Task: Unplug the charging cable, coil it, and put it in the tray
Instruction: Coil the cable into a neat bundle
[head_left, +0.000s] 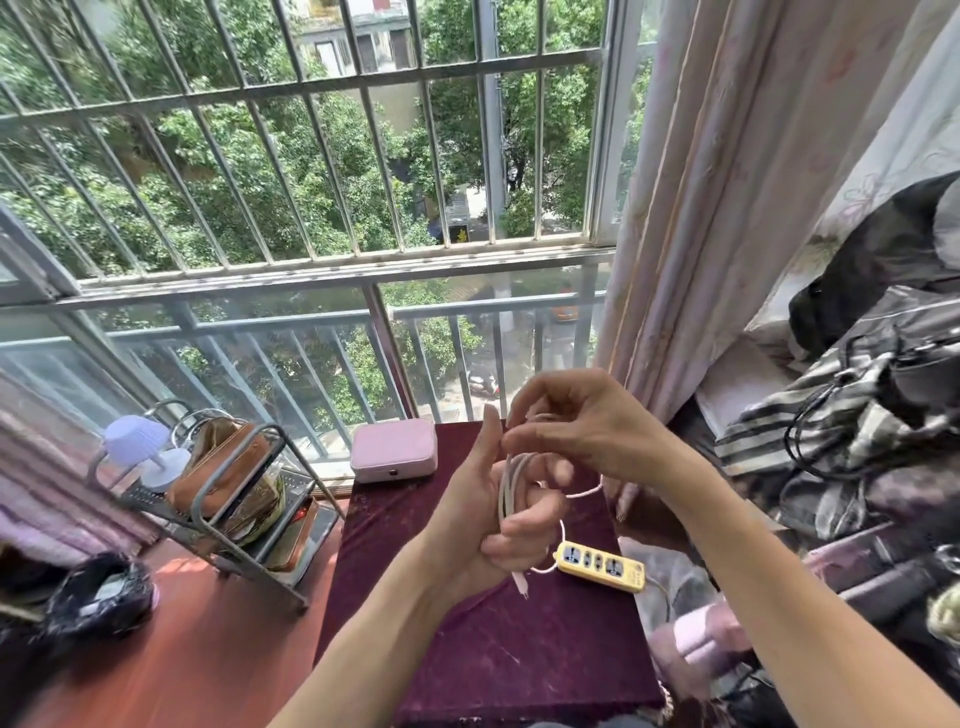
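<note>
The left hand (498, 519) grips white cable (506, 486) loops above the bench (493, 649); the right hand (576, 426) pinches a strand. No writing is readable.

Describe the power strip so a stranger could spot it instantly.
Start at the maroon-covered table below the barred window. Near its right edge, just below the hands, lies the power strip. It is the only yellow thing there, a long flat bar with dark sockets, unlike the pink box at the far end.

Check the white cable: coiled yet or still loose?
Partly coiled. Several loops of the cable hang around the left hand; the right hand pinches a strand, and a tail trails off.
</note>
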